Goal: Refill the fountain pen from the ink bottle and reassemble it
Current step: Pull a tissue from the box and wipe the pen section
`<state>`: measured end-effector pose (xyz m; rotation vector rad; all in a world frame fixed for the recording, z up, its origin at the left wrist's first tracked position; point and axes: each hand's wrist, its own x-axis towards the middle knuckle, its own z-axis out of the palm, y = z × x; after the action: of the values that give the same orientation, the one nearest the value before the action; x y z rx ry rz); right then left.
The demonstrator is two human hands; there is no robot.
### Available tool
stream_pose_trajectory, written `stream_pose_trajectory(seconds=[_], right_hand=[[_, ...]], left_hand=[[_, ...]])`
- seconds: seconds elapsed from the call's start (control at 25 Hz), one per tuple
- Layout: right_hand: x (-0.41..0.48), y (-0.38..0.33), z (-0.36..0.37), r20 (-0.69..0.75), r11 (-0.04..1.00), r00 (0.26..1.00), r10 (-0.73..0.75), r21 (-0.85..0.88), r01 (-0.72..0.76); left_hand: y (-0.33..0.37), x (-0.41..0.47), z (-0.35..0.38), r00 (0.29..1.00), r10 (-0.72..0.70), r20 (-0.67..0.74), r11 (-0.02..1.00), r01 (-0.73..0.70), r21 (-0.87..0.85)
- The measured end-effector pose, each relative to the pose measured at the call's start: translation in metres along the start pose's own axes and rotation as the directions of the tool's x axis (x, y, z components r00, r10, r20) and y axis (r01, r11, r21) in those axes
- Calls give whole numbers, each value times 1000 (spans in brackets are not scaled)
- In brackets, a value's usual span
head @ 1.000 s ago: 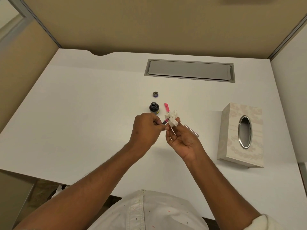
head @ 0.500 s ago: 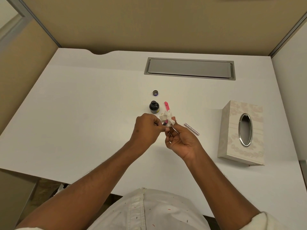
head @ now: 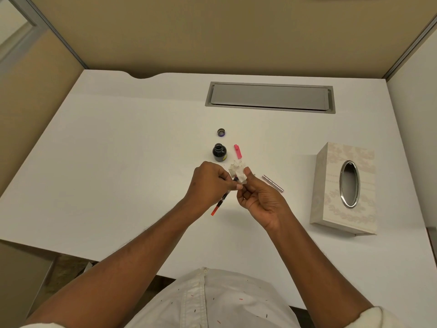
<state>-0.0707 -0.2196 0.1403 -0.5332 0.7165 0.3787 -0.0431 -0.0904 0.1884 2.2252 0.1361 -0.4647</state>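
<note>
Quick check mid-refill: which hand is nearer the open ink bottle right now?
Left. The left hand, holding the pen section, is just on the person's side of the ink bottle. The right hand, pinching the tissue, is farther right and nearer the person.

An office cubicle: tan fabric partition panels (head: 212,31) with metal frames enclose a white surface (head: 118,150) fitted with a grey cable-access hatch (head: 269,97).

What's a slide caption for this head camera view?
Left hand holds pen section, right hand holds tissue at its tip, beside open ink bottle.
</note>
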Motion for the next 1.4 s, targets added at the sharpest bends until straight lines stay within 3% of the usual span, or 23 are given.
stream_pose_trajectory(seconds=[0.4, 0.56, 0.68, 0.92, 1.08, 1.28, 1.4], right_hand=[[6, 9, 2, -51, 948, 968, -247, -218, 230], [8, 15, 5, -119, 924, 948, -295, -286, 252], [8, 15, 7, -164, 948, 955, -249, -241, 206], [12, -4, 4, -168, 989, 985, -38, 132, 61], [8, -10, 6, -117, 985, 993, 19, 170, 1], [10, -10, 8, -44, 981, 998, 45, 190, -36], [16, -9, 9, -45, 983, 997, 63, 173, -54]], left_hand=[[-6, 1, 6, 999, -43, 0, 999, 43, -3], [-13, 3, 9, 997, -73, 14, 997, 73, -25], [-15, 3, 7, 995, -97, 13, 993, 97, -71], [-20, 5, 2, 996, -92, -8, 986, 90, -139], [-18, 5, 2, 992, -118, -35, 969, 107, -221], [-22, 5, 0, 957, -276, 91, 787, 279, -550], [-25, 6, 2, 935, -332, 125, 682, 330, -653]])
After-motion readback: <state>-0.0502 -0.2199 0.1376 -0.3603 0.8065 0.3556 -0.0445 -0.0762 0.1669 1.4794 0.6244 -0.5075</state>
